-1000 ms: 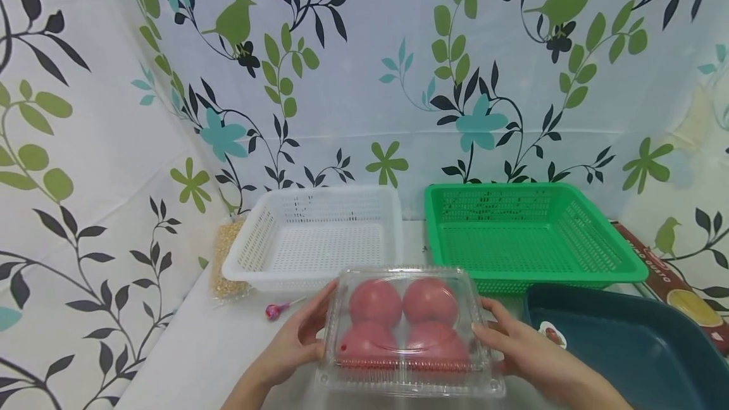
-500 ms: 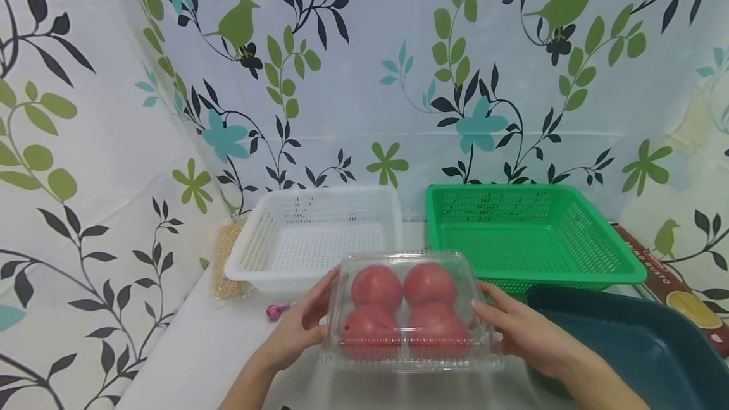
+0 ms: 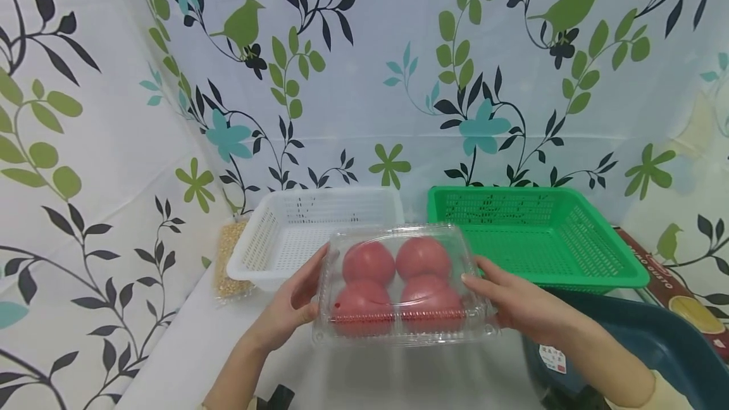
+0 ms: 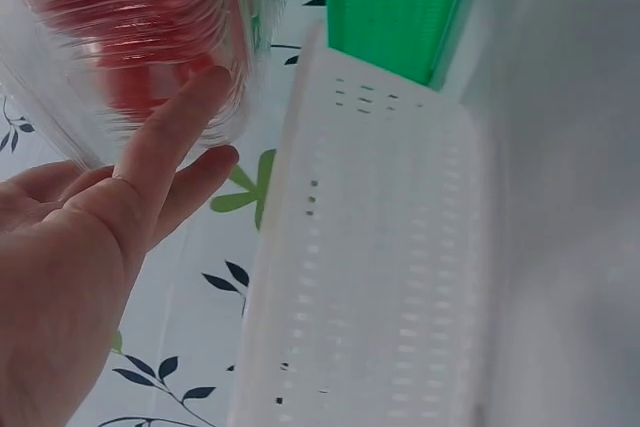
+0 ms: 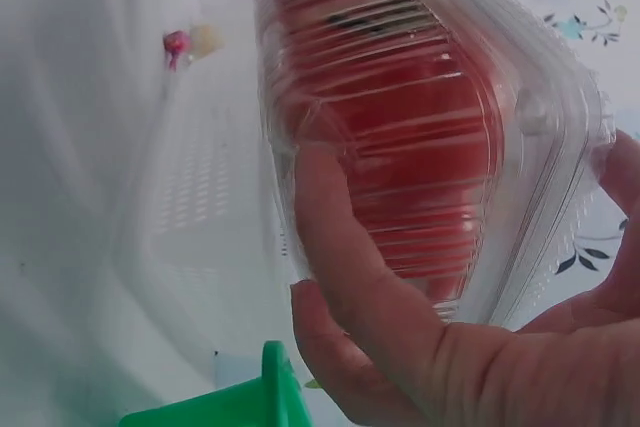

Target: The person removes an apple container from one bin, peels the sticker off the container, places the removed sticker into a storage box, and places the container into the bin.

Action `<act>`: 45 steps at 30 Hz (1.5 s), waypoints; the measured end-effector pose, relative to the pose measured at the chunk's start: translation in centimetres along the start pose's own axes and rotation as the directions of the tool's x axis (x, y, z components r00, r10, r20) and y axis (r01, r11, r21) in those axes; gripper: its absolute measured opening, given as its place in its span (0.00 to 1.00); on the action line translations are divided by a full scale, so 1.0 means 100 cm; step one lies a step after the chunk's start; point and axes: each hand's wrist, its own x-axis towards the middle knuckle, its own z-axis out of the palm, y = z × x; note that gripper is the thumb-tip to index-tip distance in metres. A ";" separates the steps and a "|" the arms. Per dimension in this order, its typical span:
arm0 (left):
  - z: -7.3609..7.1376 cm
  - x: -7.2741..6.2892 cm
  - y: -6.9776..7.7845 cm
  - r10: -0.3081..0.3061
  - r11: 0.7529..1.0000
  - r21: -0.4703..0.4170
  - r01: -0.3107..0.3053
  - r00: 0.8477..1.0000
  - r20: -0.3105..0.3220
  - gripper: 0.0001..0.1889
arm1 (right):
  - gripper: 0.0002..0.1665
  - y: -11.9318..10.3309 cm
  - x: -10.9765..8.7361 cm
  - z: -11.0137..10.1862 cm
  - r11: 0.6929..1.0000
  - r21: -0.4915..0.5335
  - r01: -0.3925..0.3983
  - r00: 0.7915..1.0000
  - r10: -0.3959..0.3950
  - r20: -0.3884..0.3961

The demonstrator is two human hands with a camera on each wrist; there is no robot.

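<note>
Both hands hold up a clear plastic clamshell box (image 3: 404, 338) with several round red tomatoes (image 3: 424, 258) in it. My left hand (image 3: 287, 309) grips its left side; in the left wrist view, the fingers (image 4: 180, 132) lie against the ribbed wall, partly under it. On the opposite side my right hand (image 3: 515, 299) holds the box, with fingers (image 5: 335, 217) spread along its ribbed side in the right wrist view. The lid is down and the near edge tilts toward me. In the head view the box overlaps the front of the white basket (image 3: 342, 202).
A green basket (image 3: 501, 204) stands at the back right. Below it, a dark blue tray (image 3: 649, 328) sits partly behind the right forearm. A bag of yellow kernels (image 3: 230, 258) lies at the left, a brown package (image 3: 691, 299) at the far right. A lollipop (image 5: 177, 44) shows in the right wrist view.
The box has risen and moved away from me toward the baskets, both hands going with it. In the head view, the lollipop is now hidden by the left hand.
</note>
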 end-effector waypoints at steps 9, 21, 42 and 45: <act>-0.011 0.010 0.004 -0.060 0.994 -0.095 0.046 0.987 -0.148 0.43 | 0.46 -0.021 0.026 0.005 0.997 0.071 0.038 0.996 -0.032 -0.082; -0.012 -0.010 -0.001 -0.249 0.940 -0.322 0.108 0.865 -0.435 0.29 | 0.36 -0.037 0.074 0.013 0.981 0.187 0.053 0.994 -0.034 -0.103; -0.028 -0.053 -0.013 -0.526 0.833 -0.523 0.179 0.548 -0.650 0.19 | 0.36 -0.067 0.151 0.025 0.968 0.250 0.030 0.991 0.005 -0.136; -0.029 -0.052 -0.015 -0.558 0.811 -0.561 0.167 0.512 -0.653 0.17 | 0.36 -0.064 0.163 0.025 0.970 0.242 0.021 0.989 0.015 -0.147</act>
